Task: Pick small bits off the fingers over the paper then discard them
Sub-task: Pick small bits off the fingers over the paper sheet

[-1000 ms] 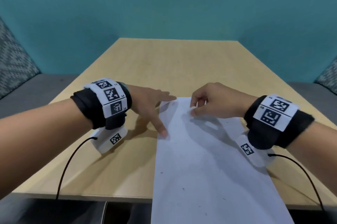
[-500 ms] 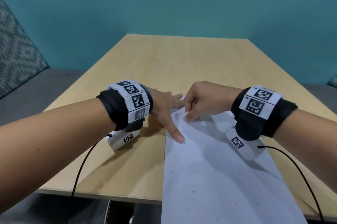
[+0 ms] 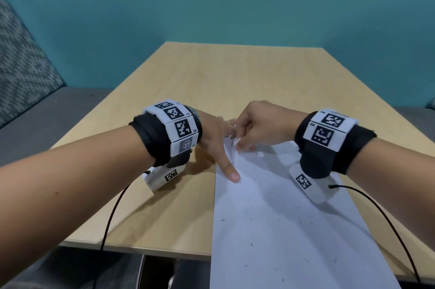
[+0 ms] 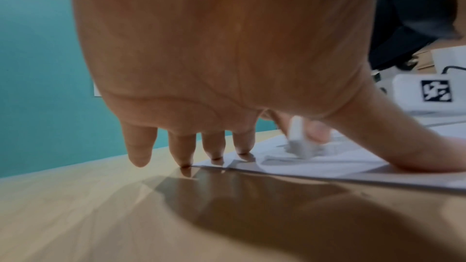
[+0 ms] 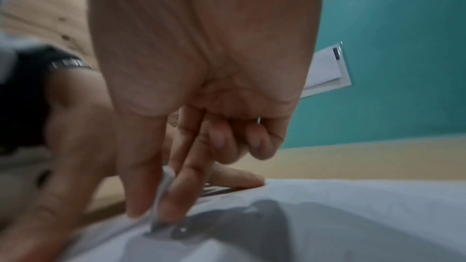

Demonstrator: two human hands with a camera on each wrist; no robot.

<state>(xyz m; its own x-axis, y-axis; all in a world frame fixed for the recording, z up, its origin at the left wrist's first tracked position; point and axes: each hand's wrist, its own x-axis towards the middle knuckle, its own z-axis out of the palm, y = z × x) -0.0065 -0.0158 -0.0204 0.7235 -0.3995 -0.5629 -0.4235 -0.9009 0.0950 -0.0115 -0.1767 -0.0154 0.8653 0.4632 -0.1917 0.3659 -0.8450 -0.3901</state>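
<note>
Hands: two, almost touching at far end of paper [image 3: 282, 218]. Left hand [image 3: 213, 140] splayed flat, thumb pressing paper's left edge, fingertips [image 4: 214, 154] resting at far corner. Right hand [image 3: 261, 127] pinching small white piece [image 3: 236, 142] between thumb and forefinger, tip touching sheet. Paper: one sheet, overhanging near edge of table [image 3: 235, 76], scattered with many tiny dark bits [image 3: 277, 220]. Table lying bare beyond hands and leftward.

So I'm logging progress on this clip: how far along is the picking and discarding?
Partly done, judging by the dark specks already scattered on the paper. In hand: the right hand pinches a small white piece down on the paper's far end, while the left hand presses fingertips and thumb on its edge. Left: nothing looks discarded yet.
</note>
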